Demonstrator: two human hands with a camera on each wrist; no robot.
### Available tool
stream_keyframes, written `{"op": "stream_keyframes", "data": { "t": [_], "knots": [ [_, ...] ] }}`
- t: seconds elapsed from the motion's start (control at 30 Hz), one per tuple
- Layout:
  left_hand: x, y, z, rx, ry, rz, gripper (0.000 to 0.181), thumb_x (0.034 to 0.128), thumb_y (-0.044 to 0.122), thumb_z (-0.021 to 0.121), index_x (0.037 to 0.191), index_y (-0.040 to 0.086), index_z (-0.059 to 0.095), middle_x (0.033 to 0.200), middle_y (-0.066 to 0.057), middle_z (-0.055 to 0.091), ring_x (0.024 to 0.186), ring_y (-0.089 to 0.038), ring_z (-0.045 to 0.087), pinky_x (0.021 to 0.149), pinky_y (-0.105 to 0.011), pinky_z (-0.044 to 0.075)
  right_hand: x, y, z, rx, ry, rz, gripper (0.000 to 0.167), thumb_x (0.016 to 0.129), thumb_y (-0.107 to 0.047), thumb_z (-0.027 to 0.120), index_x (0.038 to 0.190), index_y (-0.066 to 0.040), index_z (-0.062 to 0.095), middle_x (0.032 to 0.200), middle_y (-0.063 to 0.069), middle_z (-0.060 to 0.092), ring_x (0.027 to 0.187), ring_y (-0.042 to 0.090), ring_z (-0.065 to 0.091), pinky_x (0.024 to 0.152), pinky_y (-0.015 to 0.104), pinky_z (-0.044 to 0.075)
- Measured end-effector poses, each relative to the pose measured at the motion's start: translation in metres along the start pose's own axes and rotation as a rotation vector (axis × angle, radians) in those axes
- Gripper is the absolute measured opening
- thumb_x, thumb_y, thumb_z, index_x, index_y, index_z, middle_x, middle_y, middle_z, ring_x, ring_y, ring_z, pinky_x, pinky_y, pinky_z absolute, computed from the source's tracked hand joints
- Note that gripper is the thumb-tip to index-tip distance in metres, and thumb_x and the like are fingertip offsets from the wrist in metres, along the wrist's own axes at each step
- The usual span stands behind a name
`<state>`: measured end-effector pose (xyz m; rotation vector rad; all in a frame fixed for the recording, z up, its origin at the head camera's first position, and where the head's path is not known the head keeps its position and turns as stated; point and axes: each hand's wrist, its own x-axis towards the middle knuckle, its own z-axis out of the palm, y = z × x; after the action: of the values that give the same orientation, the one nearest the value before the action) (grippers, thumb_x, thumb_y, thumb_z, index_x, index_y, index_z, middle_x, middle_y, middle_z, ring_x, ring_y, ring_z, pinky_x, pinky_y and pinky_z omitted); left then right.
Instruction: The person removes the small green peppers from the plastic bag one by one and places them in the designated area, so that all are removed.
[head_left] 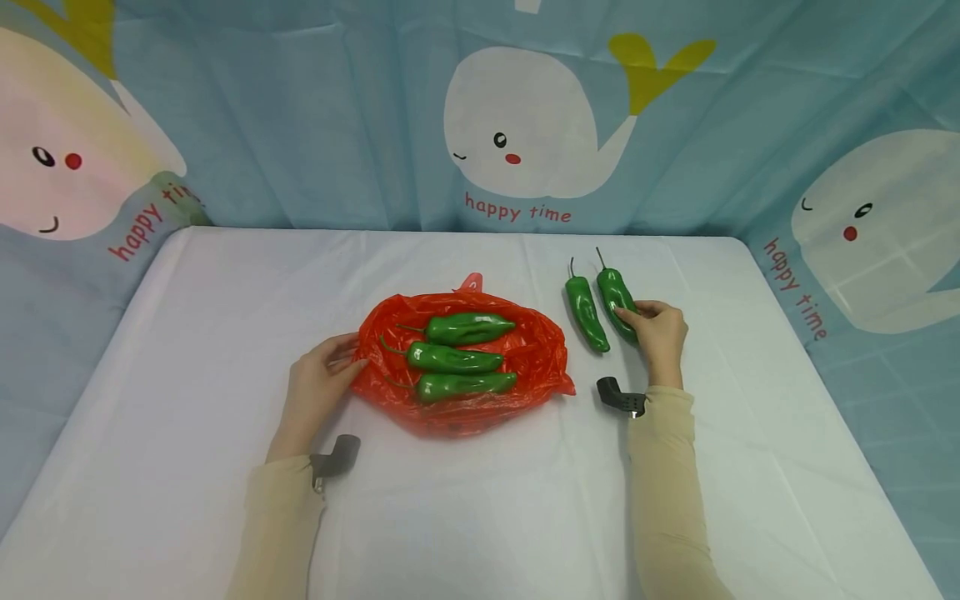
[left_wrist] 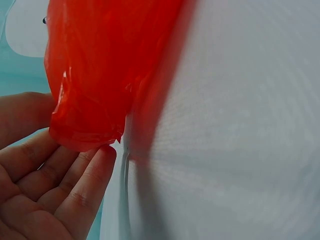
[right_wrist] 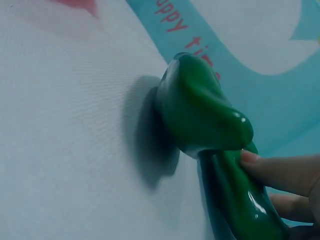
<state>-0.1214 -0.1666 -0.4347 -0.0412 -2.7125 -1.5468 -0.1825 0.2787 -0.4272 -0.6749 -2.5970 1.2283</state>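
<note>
A red plastic bag [head_left: 536,354] lies spread with its mouth up, and several green chili peppers, among them the middle one [head_left: 453,358], rest in it with stems to the left. My left hand [head_left: 318,387] holds the bag's left edge; in the left wrist view the thumb and fingers lie on either side of the red plastic [left_wrist: 95,100]. To the right of the bag, my right hand [head_left: 658,333] grips a green chili pepper [head_left: 613,287] between thumb and fingers. Just left of it lies another pepper [head_left: 583,310], seen in front in the right wrist view [right_wrist: 195,105].
A white cloth [head_left: 480,517] covers the table. Behind it hangs a blue curtain [head_left: 337,125] printed with whales. Each wrist carries a small dark camera, such as the right one [head_left: 618,397].
</note>
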Motion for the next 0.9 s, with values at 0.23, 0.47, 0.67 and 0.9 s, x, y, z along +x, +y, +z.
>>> {"op": "stream_keyframes", "data": {
  "t": [0.23, 0.47, 0.67, 0.9],
  "knots": [
    [-0.0012, 0.0023, -0.0012, 0.015, -0.006, -0.021, 0.042, 0.0873, 0.004, 0.066, 0.126, -0.005, 0.054, 0.12, -0.023, 0.06, 0.107, -0.033, 0.061, 0.087, -0.028, 0.051, 0.0008, -0.0007, -0.0004, 0.007, -0.086, -0.001, 0.046, 0.082, -0.028, 0.074, 0.116, 0.002, 0.064, 0.109, 0.02, 0.066, 0.095, 0.022, 0.06, 0.068, 0.014, 0.046],
    [-0.0004, 0.0023, -0.0015, 0.022, -0.012, -0.035, 0.043, 0.0877, 0.005, 0.065, 0.127, -0.005, 0.054, 0.121, -0.022, 0.059, 0.108, -0.033, 0.061, 0.087, -0.03, 0.05, 0.0017, -0.0017, -0.0039, 0.051, -0.127, 0.023, 0.043, 0.088, -0.028, 0.066, 0.119, 0.002, 0.063, 0.115, 0.02, 0.063, 0.108, 0.024, 0.055, 0.086, 0.025, 0.046],
    [0.0002, 0.0018, -0.0012, 0.027, -0.014, -0.034, 0.042, 0.088, 0.005, 0.065, 0.127, -0.005, 0.054, 0.12, -0.023, 0.06, 0.107, -0.034, 0.061, 0.087, -0.032, 0.051, 0.0018, -0.0004, -0.0043, 0.083, -0.125, 0.021, 0.039, 0.088, -0.022, 0.067, 0.118, 0.003, 0.063, 0.113, 0.019, 0.063, 0.097, 0.015, 0.055, 0.078, 0.018, 0.045],
    [0.0, 0.0023, -0.0011, 0.023, -0.017, -0.047, 0.042, 0.088, 0.005, 0.065, 0.127, -0.005, 0.054, 0.119, -0.023, 0.06, 0.106, -0.033, 0.062, 0.086, -0.031, 0.051, 0.0017, -0.0007, -0.004, 0.118, -0.118, 0.014, 0.036, 0.087, -0.015, 0.068, 0.118, 0.003, 0.063, 0.112, 0.02, 0.064, 0.087, 0.008, 0.055, 0.074, 0.014, 0.045]
  ]
}}
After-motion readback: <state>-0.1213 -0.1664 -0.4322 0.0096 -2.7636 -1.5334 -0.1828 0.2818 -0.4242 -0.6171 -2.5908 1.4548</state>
